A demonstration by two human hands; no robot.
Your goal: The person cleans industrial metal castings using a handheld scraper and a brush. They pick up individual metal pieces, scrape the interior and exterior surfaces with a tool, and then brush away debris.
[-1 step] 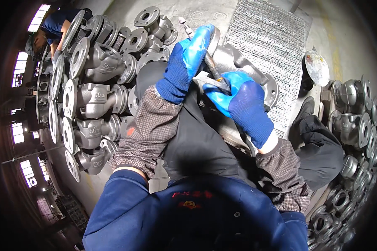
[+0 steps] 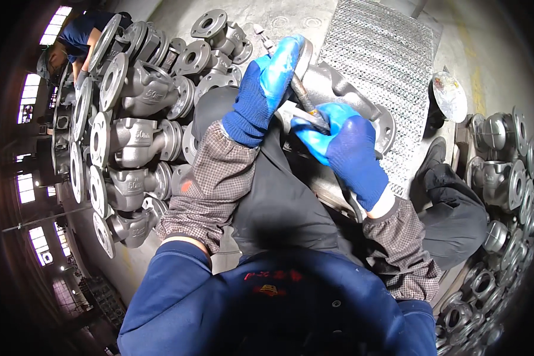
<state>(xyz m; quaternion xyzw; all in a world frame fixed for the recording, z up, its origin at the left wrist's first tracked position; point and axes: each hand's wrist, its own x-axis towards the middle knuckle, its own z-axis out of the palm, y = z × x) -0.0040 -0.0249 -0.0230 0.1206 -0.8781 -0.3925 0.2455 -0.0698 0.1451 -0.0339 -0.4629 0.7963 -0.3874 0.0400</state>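
A long, slim tool that looks like a die grinder slants between my blue-gloved hands, a narrow metal tip at its upper left end. My left hand is wrapped around its front part. Closed around the rear end, by a pale lever-like bar, is my right hand; the fingers' undersides are hidden. Just beyond both hands lies a grey cast flanged valve body, partly covered by them. A dark hose runs below my right wrist.
Grey flanged valve bodies are stacked at the left, more castings at the right. A textured metal sheet lies ahead, beside a round container with a stained pale top. Another person bends over castings at the far left.
My right hand has shifted very slightly to the right at the tool's rear end, and the pale bar beside it shows a little more. My left hand stays almost still.
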